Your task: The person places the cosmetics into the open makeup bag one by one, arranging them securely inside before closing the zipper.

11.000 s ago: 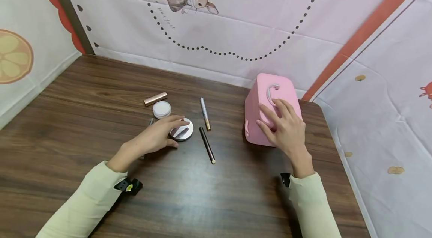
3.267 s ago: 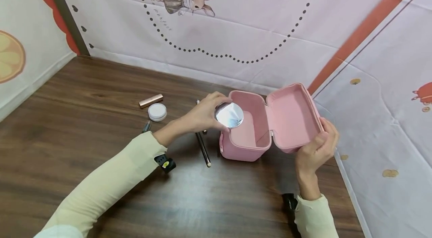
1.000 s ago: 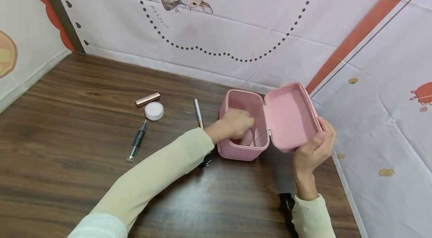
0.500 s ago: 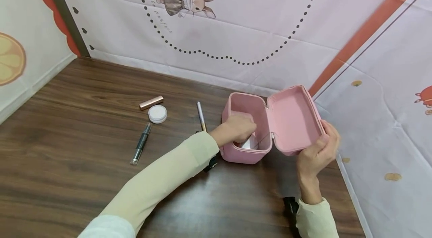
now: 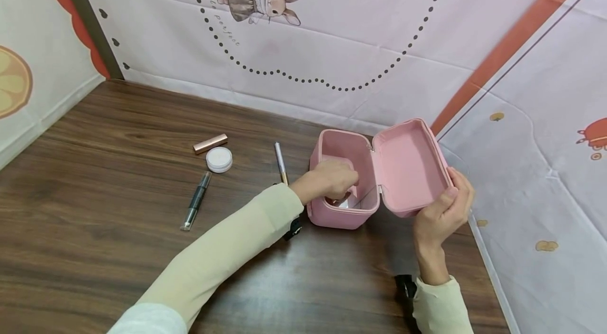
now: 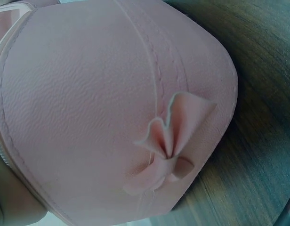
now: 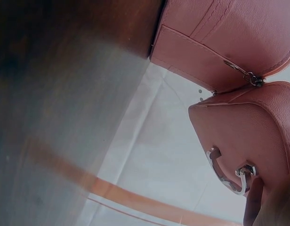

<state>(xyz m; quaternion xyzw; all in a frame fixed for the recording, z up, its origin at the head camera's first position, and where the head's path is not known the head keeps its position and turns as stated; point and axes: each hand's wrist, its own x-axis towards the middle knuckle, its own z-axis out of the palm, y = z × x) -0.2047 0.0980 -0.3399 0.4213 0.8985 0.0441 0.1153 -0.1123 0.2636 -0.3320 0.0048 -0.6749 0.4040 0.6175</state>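
A pink cosmetic case [image 5: 342, 218] with a bow on its front stands on the table with its lid [image 5: 411, 168] folded back to the right. My left hand [image 5: 330, 182] reaches down inside it, and its fingertips are out of sight. Below that hand, a shiny mirrored compact [image 5: 345, 201] shows partly inside the case. I hold the lid's right edge with my right hand [image 5: 441, 213], the thumb on the inner side. In the right wrist view, a finger [image 7: 254, 202] lies beside the lid's silver handle [image 7: 222, 176].
Left of the case lies a slim silver-and-gold pen [image 5: 281, 163]. Farther left are a rose-gold tube [image 5: 211, 144], a round white-lidded jar [image 5: 219, 159] and a dark double-ended pen [image 5: 195, 201]. Printed cloth walls [image 5: 332, 33] border the table [image 5: 118, 207].
The left hand carried the compact from the table into the case, and it stays there over the last second. Earlier, the right hand went from the closed lid to holding it folded back.
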